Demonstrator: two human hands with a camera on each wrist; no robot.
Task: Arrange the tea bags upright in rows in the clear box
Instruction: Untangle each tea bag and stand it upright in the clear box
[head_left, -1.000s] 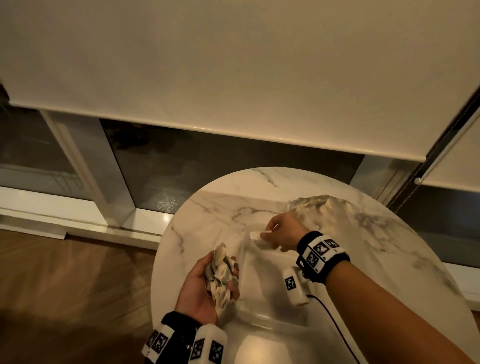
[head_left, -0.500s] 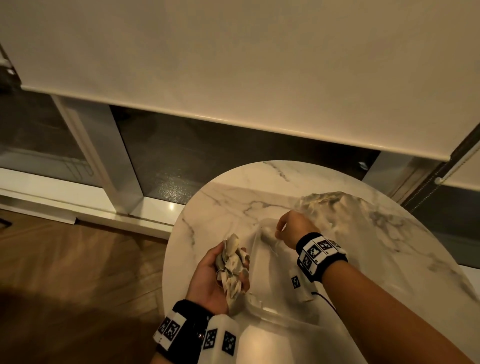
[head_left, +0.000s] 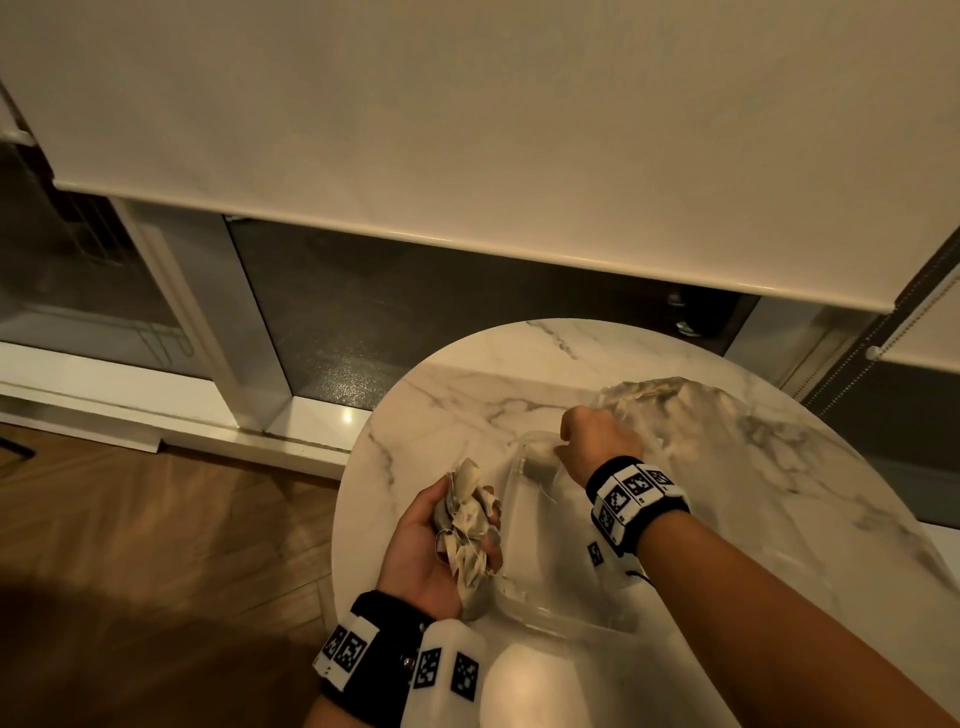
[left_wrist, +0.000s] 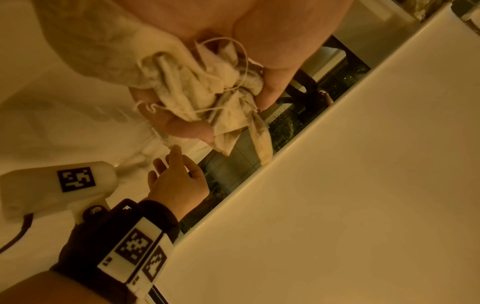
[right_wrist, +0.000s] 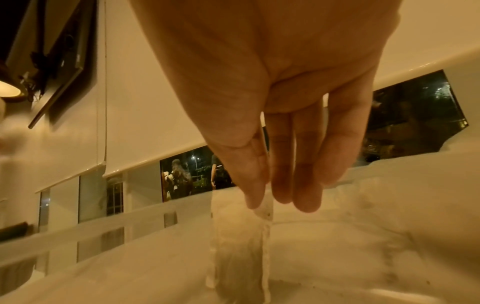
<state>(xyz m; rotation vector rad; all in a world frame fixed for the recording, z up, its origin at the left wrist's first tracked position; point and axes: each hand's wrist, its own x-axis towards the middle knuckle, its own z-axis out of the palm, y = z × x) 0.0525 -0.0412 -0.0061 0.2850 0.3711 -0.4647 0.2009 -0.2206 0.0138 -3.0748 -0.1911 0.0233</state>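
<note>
Left hand: clutched bunch of tea bags.
Right hand: pinched one tea bag upright inside clear box.

Round marble table | herringbone wood floor | cream roller blind over dark window | warm dim light
</note>
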